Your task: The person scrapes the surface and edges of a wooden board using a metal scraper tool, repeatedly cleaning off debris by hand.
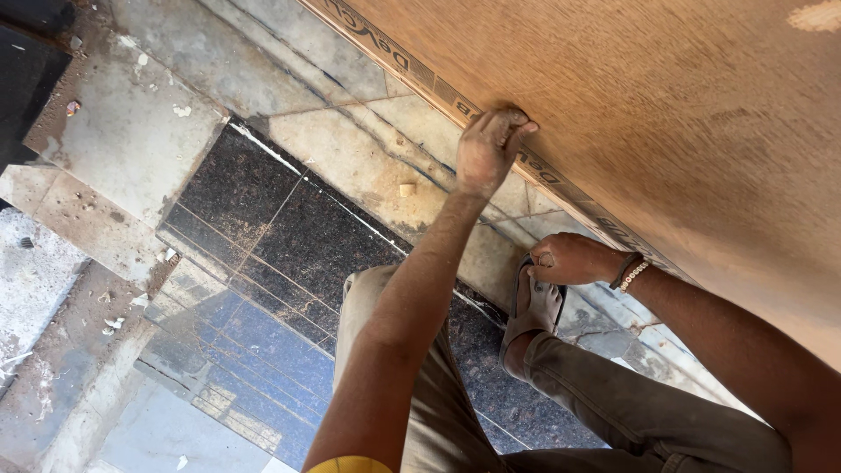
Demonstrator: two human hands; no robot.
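Stone floor below, left hand (489, 149) grips plywood sheet (666, 114) edge.

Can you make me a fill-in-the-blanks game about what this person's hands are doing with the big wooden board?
1. The left hand grips the ____ of the brown plywood board.
2. The right hand wears a beaded ____ on its wrist.
3. The right hand rests just above a foot in a ____.
4. A small wooden block lies on the ____ floor.

Missing words: edge; bracelet; sandal; tiled
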